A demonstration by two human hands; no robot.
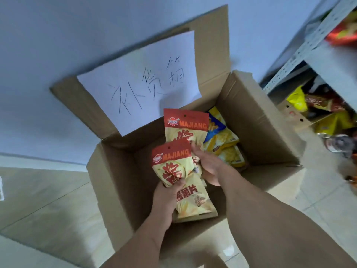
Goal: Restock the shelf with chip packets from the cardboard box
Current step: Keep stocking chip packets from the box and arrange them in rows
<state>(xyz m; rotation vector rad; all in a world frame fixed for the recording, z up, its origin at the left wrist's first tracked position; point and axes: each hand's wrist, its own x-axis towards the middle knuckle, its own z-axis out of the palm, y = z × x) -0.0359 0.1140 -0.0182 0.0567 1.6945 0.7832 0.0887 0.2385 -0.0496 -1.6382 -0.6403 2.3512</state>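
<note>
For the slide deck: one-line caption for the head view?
Both hands, left hand and right hand, lift red-topped Majiang chip packets from the open cardboard box beside the shelf.

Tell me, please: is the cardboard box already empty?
No, blue and yellow packets lie inside the cardboard box, beside the hands.

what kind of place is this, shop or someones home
Probably a small shop's stockroom: a metal shelf crowded with snack packets, and an open cardboard box of chip packets bearing a handwritten paper sign.
</note>
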